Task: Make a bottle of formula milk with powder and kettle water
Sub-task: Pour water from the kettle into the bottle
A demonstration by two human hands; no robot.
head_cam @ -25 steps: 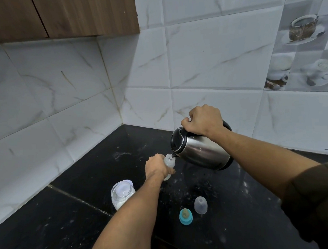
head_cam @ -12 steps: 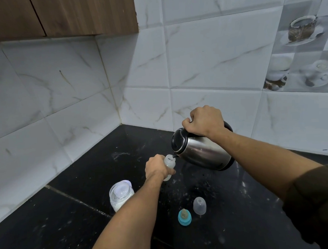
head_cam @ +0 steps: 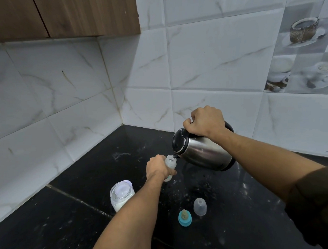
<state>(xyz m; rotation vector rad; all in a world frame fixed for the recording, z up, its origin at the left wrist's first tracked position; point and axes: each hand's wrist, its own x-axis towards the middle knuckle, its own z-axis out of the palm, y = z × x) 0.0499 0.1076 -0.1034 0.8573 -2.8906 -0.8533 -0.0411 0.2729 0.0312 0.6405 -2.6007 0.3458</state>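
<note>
- Over the counter, the right hand grips the tilted kettle, its spout at the bottle which the left hand grips.
- Teat and cap lie off; closing looks left to do.

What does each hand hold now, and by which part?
The right hand grips the kettle by its top handle; the left hand grips the baby bottle around its body, below the open neck.

The desk is black speckled stone with a pale seam. White marble-look wall tiles meet in a corner at its far edge. A brown wooden cabinet hangs upper left; cup-printed tiles sit upper right.
</note>
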